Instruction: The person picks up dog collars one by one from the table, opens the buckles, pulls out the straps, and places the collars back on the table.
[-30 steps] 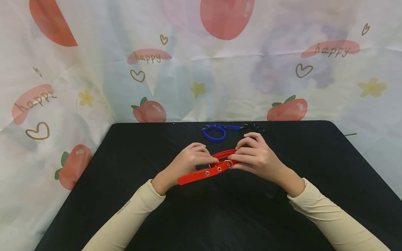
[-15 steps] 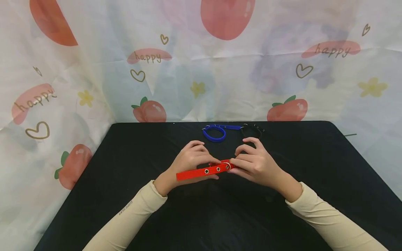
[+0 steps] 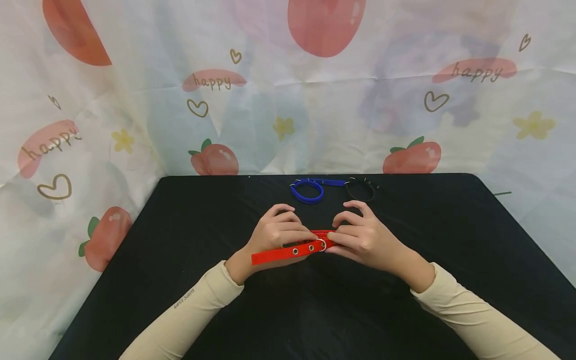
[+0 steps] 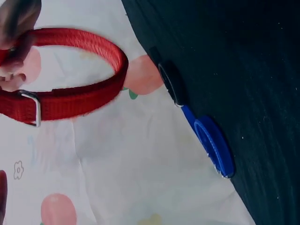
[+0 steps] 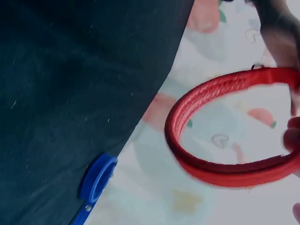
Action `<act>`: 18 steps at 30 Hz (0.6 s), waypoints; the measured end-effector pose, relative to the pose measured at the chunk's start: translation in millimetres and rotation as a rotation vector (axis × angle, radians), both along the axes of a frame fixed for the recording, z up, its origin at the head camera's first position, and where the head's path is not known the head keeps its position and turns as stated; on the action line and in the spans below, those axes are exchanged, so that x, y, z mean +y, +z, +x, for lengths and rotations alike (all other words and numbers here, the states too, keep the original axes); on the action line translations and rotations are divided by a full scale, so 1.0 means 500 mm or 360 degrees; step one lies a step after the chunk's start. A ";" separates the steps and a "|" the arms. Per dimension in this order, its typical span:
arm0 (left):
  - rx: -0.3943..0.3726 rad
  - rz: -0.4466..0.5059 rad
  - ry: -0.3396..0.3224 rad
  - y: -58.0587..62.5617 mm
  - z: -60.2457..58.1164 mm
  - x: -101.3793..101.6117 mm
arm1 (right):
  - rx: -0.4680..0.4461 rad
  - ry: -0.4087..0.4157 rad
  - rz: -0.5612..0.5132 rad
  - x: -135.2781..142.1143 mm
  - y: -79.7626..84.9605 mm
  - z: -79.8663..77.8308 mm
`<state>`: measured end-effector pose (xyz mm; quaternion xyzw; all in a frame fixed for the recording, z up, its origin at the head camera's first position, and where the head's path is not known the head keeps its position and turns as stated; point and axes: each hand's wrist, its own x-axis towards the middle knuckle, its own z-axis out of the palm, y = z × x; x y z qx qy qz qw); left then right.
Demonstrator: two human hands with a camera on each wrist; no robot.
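Observation:
Both hands hold a red collar (image 3: pixel 272 255) up over the black table in the head view. My left hand (image 3: pixel 275 236) grips it from the left, fingers bent round the band close to the metal ring (image 3: pixel 321 245). From the other side my right hand (image 3: pixel 362 241) pinches the band just right of that ring. The free strap end, with metal eyelets, points left across my left wrist. In the left wrist view the collar (image 4: pixel 105 84) forms a loop with a silver buckle (image 4: pixel 33 108). The right wrist view shows the loop's padded inner side.
A blue collar (image 3: pixel 307 201) lies near the table's back edge, its strap reaching right towards a black collar (image 3: pixel 373 192). Behind the black table (image 3: pixel 202 210) hangs a printed cloth (image 3: pixel 324 125) with fruit and "happy" lettering.
The hands have drawn slightly closer together and my right hand is a little lower. The collar has tilted, and its metal ring has shifted down and left. Both hands keep their hold.

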<state>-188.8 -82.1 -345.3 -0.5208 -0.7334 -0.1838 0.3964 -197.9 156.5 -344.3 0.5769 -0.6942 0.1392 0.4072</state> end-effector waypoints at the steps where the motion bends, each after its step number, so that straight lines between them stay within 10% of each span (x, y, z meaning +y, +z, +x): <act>1: -0.0009 0.0009 -0.0018 0.000 -0.002 -0.002 | -0.0016 -0.0003 0.0008 0.007 0.000 -0.003; 9: -0.0067 -0.0001 -0.0028 0.005 -0.002 -0.001 | -0.0230 -0.0050 0.0069 0.027 -0.005 -0.008; 18: -0.0136 -0.0034 0.0099 0.006 0.012 0.010 | 0.0002 -0.0021 0.0004 0.008 -0.006 -0.006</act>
